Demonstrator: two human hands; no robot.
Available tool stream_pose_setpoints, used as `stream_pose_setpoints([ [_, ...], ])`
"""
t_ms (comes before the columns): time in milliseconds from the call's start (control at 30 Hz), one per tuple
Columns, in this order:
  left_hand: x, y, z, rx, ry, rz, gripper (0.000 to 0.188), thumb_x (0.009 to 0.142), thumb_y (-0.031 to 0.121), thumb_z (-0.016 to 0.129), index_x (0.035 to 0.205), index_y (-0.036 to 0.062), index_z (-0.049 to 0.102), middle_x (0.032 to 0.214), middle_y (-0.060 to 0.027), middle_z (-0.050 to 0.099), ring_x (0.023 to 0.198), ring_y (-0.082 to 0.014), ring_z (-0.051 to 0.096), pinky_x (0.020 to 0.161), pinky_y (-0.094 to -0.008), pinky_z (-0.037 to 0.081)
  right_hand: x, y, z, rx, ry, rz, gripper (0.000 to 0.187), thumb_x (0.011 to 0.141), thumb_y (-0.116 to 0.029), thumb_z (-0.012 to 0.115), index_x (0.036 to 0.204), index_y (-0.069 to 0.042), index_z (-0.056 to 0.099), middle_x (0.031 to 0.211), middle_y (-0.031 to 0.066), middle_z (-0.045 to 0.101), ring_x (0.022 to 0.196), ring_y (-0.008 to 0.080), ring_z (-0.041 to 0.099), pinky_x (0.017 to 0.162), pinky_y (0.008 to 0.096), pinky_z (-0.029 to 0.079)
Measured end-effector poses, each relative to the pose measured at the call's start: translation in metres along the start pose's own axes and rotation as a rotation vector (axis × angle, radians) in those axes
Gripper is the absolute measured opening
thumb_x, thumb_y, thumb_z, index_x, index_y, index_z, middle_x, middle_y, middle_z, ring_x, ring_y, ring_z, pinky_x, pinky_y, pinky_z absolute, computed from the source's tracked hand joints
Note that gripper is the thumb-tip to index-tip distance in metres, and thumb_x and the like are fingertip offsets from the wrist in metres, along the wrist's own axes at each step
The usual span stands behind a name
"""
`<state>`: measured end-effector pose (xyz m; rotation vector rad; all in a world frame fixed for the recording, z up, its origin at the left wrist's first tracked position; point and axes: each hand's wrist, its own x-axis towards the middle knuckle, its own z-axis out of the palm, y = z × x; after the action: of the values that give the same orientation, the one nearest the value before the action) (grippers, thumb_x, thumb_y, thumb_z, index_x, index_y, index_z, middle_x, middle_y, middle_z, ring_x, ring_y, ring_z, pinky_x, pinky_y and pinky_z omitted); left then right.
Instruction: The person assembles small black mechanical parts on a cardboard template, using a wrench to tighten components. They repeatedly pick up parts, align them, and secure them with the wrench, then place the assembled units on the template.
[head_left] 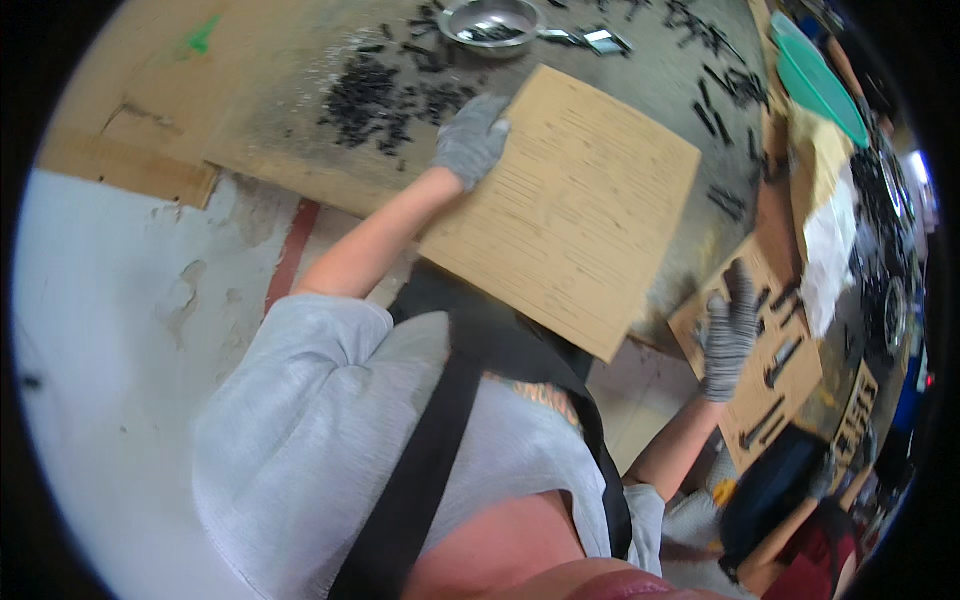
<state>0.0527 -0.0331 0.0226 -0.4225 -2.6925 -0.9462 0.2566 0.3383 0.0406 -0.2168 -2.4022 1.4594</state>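
A tan cardboard sheet (570,205) with rows of thin slits lies tilted across the near edge of the worktable in front of me. My left hand (473,140), in a grey knit glove, is closed on its left edge; the fingertips are partly hidden there. Off to the right, my right hand (730,335), in a striped grey glove, is apart from that sheet, its fingers stretched out and slightly blurred. Below and beside it sits a second cardboard sheet (745,420) carrying several black elongated parts (783,362). Nothing shows in the right hand.
Small black pieces (365,100) are heaped on the worktable (290,130), near a metal bowl (490,25). More black parts (715,110) lie at the far right, by a green basin (820,80) and white sheeting (830,230). A co-worker's gloved hand (822,478) is at lower right.
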Motion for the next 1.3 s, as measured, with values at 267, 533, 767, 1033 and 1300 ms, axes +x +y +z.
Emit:
stream_pose_setpoints([
  [267,-0.076,-0.025,0.005,-0.498,-0.244,-0.296,0.064,0.091,0.05,0.047,0.135,0.0029,0.043,0.132,-0.0201,0.049,0.126,-0.0314,0.043,0.106,-0.0368,0.033,0.011,0.003,0.111,-0.043,0.02,0.087,0.063,0.084,-0.005,0.061,0.141,-0.004,0.033,0.143,0.014,0.038,0.132,0.0248,0.034,0.109,0.034,0.027],
  [533,-0.005,-0.167,-0.108,0.323,0.05,-0.044,0.039,0.087,0.025,0.055,0.122,0.0085,0.057,0.129,-0.0152,0.052,0.124,-0.0308,0.044,0.107,-0.0398,0.033,0.052,-0.068,0.131,-0.324,-0.064,-0.076,0.048,0.087,-0.016,0.062,0.132,-0.008,0.049,0.14,0.0168,0.04,0.127,0.0263,0.043,0.098,0.0366,0.041],
  [767,0.062,-0.237,-0.159,0.51,-0.413,0.013,0.045,0.072,0.002,0.059,0.116,0.0106,0.059,0.121,-0.0121,0.056,0.112,-0.0331,0.052,0.097,-0.0384,0.042,0.123,-0.143,0.287,-0.021,-0.532,-0.36,0.035,0.086,-0.011,0.059,0.121,-0.008,0.058,0.112,0.0141,0.064,0.101,0.0229,0.063,0.088,0.0317,0.049],
  [1033,0.053,-0.234,-0.172,0.574,-0.41,0.288,0.03,0.075,0.016,0.067,0.103,0.0073,0.061,0.103,-0.0129,0.059,0.099,-0.0334,0.057,0.086,-0.0407,0.047,0.173,-0.179,0.494,-0.677,-0.475,-0.644,0.029,0.08,-0.026,0.06,0.104,-0.011,0.063,0.098,0.0144,0.065,0.092,0.0322,0.062,0.08,0.0415,0.049],
  [1300,0.079,-0.221,-0.159,0.784,-0.6,0.219,0.03,0.07,0.016,0.064,0.098,0.0067,0.061,0.099,-0.0158,0.061,0.093,-0.0365,0.06,0.077,-0.045,0.05,0.18,-0.182,0.49,-0.7,-0.474,-0.397,0.029,0.075,-0.032,0.063,0.093,-0.011,0.068,0.092,0.0139,0.067,0.088,0.0313,0.064,0.076,0.0426,0.05],
])
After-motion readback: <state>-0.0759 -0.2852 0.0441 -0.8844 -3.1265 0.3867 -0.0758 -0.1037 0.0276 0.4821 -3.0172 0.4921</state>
